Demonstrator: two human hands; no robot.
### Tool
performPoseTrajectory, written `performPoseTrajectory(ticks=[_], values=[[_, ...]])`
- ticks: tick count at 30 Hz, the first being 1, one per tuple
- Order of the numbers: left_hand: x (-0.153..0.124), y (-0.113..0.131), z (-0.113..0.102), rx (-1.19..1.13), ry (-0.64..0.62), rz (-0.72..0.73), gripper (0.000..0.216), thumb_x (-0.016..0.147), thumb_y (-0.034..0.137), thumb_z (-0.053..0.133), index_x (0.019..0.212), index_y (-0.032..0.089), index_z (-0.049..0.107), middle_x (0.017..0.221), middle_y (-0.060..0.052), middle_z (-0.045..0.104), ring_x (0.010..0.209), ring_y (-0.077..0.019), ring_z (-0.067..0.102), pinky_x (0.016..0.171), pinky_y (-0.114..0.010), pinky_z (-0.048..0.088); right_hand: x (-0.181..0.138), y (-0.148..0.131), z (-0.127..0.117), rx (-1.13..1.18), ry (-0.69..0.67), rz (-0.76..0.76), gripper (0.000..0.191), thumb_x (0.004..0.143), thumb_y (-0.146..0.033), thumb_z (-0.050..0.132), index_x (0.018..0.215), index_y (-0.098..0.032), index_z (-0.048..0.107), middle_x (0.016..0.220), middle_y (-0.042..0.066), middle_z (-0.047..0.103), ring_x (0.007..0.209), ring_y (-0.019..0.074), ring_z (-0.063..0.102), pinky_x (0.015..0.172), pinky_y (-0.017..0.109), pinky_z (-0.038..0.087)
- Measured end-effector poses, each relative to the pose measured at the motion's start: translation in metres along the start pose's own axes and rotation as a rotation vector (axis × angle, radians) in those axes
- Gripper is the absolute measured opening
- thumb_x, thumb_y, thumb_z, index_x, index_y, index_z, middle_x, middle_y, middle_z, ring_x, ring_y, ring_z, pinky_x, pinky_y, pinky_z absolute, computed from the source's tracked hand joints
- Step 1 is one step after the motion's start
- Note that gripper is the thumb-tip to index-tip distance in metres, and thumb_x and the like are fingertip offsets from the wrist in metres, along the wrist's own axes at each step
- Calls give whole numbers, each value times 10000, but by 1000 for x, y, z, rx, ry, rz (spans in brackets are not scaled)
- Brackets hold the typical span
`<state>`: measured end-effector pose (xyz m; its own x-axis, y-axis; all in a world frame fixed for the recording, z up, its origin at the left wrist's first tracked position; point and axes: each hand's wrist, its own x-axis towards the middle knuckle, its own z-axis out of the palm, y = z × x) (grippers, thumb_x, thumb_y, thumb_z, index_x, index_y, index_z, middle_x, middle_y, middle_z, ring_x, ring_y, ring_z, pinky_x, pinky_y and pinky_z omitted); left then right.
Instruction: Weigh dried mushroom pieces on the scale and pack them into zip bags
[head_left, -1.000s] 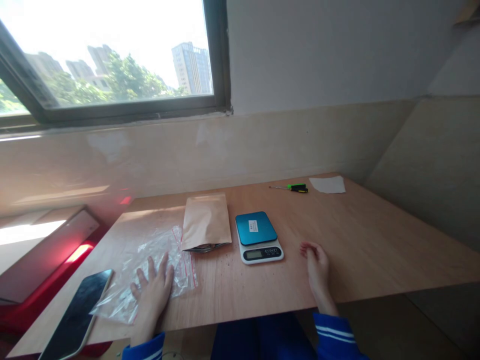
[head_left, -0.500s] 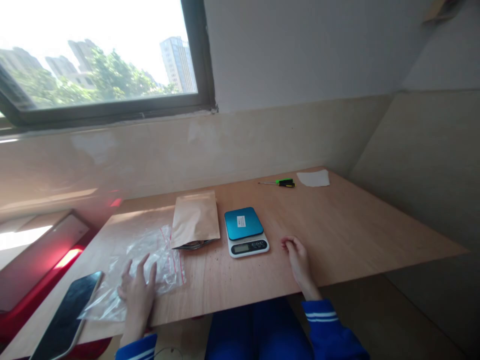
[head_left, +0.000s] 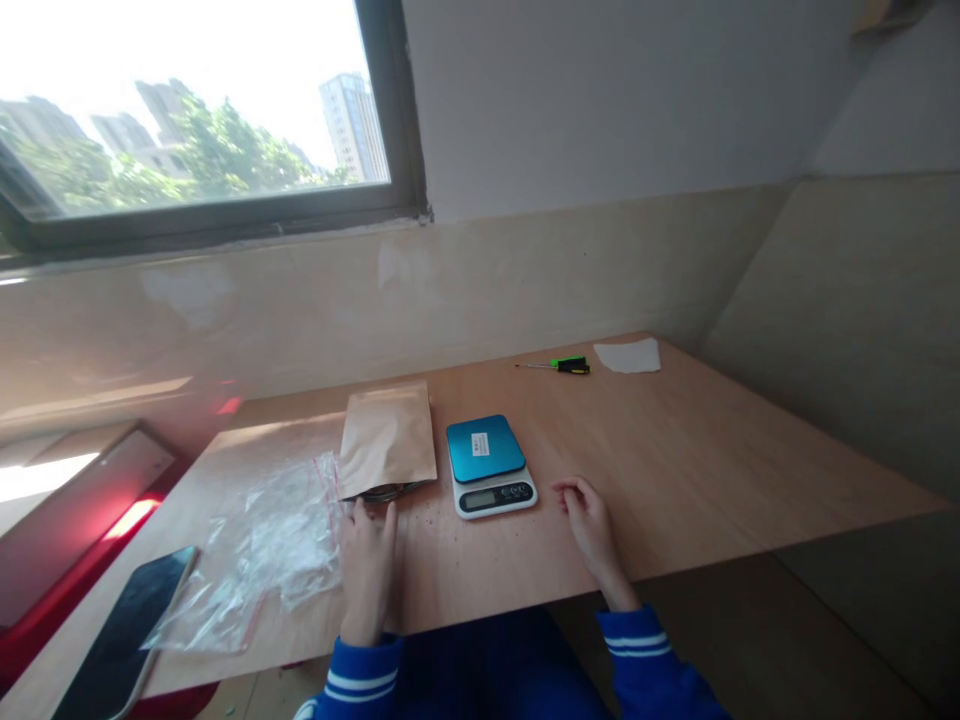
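My left hand (head_left: 367, 565) lies on the wooden table (head_left: 675, 470), fingers stretched toward the open mouth of a brown paper pouch (head_left: 388, 436), fingertips just short of it. Clear zip bags (head_left: 262, 545) with a red seal strip lie crumpled just left of that hand. My right hand (head_left: 589, 525) rests on the table right of a small kitchen scale (head_left: 489, 465) with a blue top, fingers loosely curled and nothing seen in them.
A dark phone (head_left: 124, 630) lies at the table's near left corner. A green-handled screwdriver (head_left: 562, 365) and a white paper (head_left: 628, 355) lie at the far edge by the wall. A red object (head_left: 67, 520) stands left of the table.
My left hand has left the clear bags and moved right, up to the mouth of the paper pouch. The bags look more bunched. The right hand has edged toward the scale.
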<state>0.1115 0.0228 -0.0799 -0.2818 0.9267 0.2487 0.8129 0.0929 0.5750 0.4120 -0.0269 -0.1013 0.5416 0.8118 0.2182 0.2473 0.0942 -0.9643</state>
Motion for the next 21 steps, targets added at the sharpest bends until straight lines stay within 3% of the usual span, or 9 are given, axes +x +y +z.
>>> performPoseTrajectory(ticks=[11,15,21], values=[[11,26,7,137,-14,-109,682,828,514,531,1192,-59,466,1145,-340,579,1142,-448,548,893,-501,439,-2,2,4,-55,-83,-79,251,851,-371,485,829,-196,664,897,85,666,852,244,618,719,353,489],[12,31,0,115,-53,-173,596,892,488,439,1211,-15,463,1085,-308,638,1037,-412,631,801,-466,475,-6,-5,9,-148,-188,-208,282,899,-371,476,951,-223,710,998,92,592,924,242,606,769,377,516],[13,29,-13,89,-95,-222,473,911,472,405,1153,83,527,1006,-245,688,954,-401,665,748,-466,478,-16,-12,17,-502,-334,-441,266,929,-344,500,1089,-316,711,1205,97,503,1070,279,542,931,482,474]])
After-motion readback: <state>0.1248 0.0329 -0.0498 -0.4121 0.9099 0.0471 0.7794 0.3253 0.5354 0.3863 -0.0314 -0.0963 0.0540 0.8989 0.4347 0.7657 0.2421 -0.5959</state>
